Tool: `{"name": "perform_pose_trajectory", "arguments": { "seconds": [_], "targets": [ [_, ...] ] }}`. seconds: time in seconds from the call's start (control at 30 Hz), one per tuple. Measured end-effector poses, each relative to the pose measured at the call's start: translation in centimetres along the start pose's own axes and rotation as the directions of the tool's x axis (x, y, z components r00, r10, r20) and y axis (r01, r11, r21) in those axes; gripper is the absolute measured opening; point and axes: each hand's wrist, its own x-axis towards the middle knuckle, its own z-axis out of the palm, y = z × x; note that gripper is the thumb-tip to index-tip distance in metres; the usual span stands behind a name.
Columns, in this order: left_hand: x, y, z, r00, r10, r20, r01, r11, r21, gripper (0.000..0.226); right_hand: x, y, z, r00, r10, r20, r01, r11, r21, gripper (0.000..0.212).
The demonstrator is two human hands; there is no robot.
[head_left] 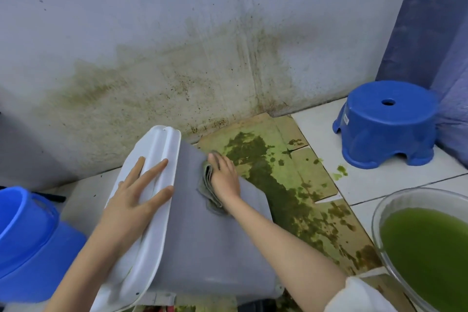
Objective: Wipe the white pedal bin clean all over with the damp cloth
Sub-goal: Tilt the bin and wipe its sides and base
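The white pedal bin (207, 240) is tipped toward me, its white lid (162, 149) on the left and its grey-looking side wall facing up. My left hand (136, 200) lies flat on the lid with fingers spread. My right hand (225, 180) presses a folded grey-green damp cloth (209, 186) against the upper part of the bin's side wall. The cloth is bunched under my palm and fingers. The bin's base is hidden below the frame's lower edge.
Flattened cardboard (283, 175) stained with green-brown spill lies on the white tiled floor to the right of the bin. A clear bowl of green liquid (425, 246) sits at the lower right. A blue stool (387, 124) stands at the right, a blue bucket (30, 240) at the left. The wall (177, 58) behind is stained.
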Motion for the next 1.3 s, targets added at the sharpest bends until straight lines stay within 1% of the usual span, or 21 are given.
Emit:
{"name": "perform_pose_trajectory", "arguments": {
  "seconds": [0.13, 0.2, 0.27, 0.3, 0.4, 0.47, 0.53, 0.63, 0.73, 0.8, 0.87, 0.93, 0.97, 1.0, 1.03, 1.07, 1.1, 1.13, 1.17, 1.23, 1.3],
  "targets": [
    [-0.3, -0.3, -0.6, 1.0, -0.024, -0.01, 0.024, 0.997, -0.079, 0.044, 1.7, 8.5, -2.8, 0.952, 0.292, -0.091, -0.293, 0.956, 0.008, 0.059],
    [-0.3, -0.2, -0.6, 1.0, -0.028, -0.012, 0.027, 0.995, -0.091, 0.043, -0.2, 12.2, -4.3, 0.904, 0.407, -0.132, -0.388, 0.91, 0.148, 0.056],
    [-0.3, 0.2, -0.4, 1.0, -0.022, -0.012, 0.021, 0.996, -0.087, 0.042, -3.3, 14.4, -4.9, 0.864, 0.491, -0.111, -0.432, 0.837, 0.335, 0.052],
    [-0.3, 0.4, -0.3, 1.0, -0.022, -0.013, 0.02, 0.996, -0.085, 0.042, -5.1, 15.2, -4.8, 0.857, 0.505, -0.106, -0.434, 0.817, 0.379, 0.053],
    [-0.4, 0.8, -0.1, 1.0, -0.022, -0.022, 0.02, 0.996, -0.089, 0.041, -11.1, 17.0, -3.9, 0.863, 0.483, -0.148, -0.421, 0.849, 0.319, 0.055],
    [-0.5, 1.0, 0.1, 0.999, -0.021, -0.027, 0.019, 0.997, -0.076, 0.041, -14.6, 17.5, -2.8, 0.88, 0.429, -0.205, -0.387, 0.897, 0.214, 0.046],
    [-0.5, 1.3, 0.4, 1.0, -0.014, -0.028, 0.013, 0.999, -0.049, 0.04, -17.3, 14.9, -1.5, 0.894, 0.365, -0.261, -0.343, 0.931, 0.127, 0.045],
    [-0.2, 1.7, 0.7, 1.0, -0.006, -0.026, 0.006, 1.0, -0.012, 0.038, -18.7, 7.6, 0.2, 0.953, 0.098, -0.288, -0.096, 0.995, 0.022, 0.06],
    [-0.4, 2.1, 0.9, 0.999, -0.008, -0.036, 0.007, 0.999, -0.04, 0.04, -18.5, 3.2, 1.4, 0.961, -0.142, -0.236, 0.131, 0.989, -0.063, 0.048],
    [-0.5, 2.4, 1.1, 0.999, -0.004, -0.045, 0.002, 0.999, -0.051, 0.041, -18.4, 3.1, 1.4, 0.953, -0.18, -0.243, 0.171, 0.983, -0.06, 0.045],
    [-0.5, 2.6, 1.2, 0.999, -0.005, -0.044, 0.003, 0.999, -0.045, 0.041, -18.4, 6.4, 0.9, 0.951, -0.096, -0.294, 0.113, 0.993, 0.04, 0.044],
    [-0.6, 2.8, 1.4, 0.999, -0.012, -0.041, 0.011, 1.0, -0.03, 0.04, -18.3, 11.4, -0.2, 0.925, 0.105, -0.366, -0.018, 0.972, 0.233, 0.032],
    [-0.6, 2.9, 1.4, 0.999, -0.012, -0.037, 0.011, 1.0, -0.023, 0.039, -18.3, 13.5, -0.8, 0.896, 0.239, -0.375, -0.113, 0.938, 0.329, 0.032],
    [-0.6, 3.1, 1.5, 1.0, -0.012, -0.028, 0.011, 1.0, -0.015, 0.039, -18.3, 15.2, -1.4, 0.855, 0.39, -0.341, -0.232, 0.876, 0.422, 0.037],
    [-0.6, 3.2, 1.7, 1.0, -0.008, -0.018, 0.008, 1.0, -0.003, 0.04, -18.5, 16.4, -1.7, 0.799, 0.526, -0.293, -0.332, 0.79, 0.515, 0.054],
    [-0.6, 3.4, 1.9, 1.0, -0.003, -0.009, 0.003, 1.0, 0.008, 0.041, -18.7, 17.0, -1.9, 0.75, 0.613, -0.247, -0.39, 0.712, 0.584, 0.072],
    [-0.6, 3.6, 2.0, 1.0, -0.002, -0.005, 0.003, 1.0, 0.012, 0.042, -18.9, 17.0, -1.9, 0.714, 0.668, -0.209, -0.422, 0.649, 0.633, 0.079],
    [-0.5, 3.6, 2.0, 1.0, -0.005, -0.004, 0.005, 1.0, 0.011, 0.042, -19.1, 16.0, -1.9, 0.698, 0.685, -0.211, -0.431, 0.636, 0.64, 0.078],
    [-0.6, 3.6, 1.9, 1.0, -0.006, -0.006, 0.006, 1.0, 0.009, 0.043, -19.6, 14.8, -1.8, 0.705, 0.668, -0.238, -0.433, 0.671, 0.602, 0.075],
    [-0.7, 3.4, 1.7, 1.0, -0.003, -0.019, 0.003, 1.0, -0.005, 0.041, -20.7, 11.7, -1.3, 0.781, 0.539, -0.317, -0.39, 0.816, 0.426, 0.065],
    [-0.8, 3.2, 1.6, 0.999, -0.001, -0.038, 0.0, 1.0, -0.031, 0.039, -21.5, 8.2, -0.3, 0.876, 0.355, -0.325, -0.284, 0.926, 0.248, 0.048]
  ]
}}
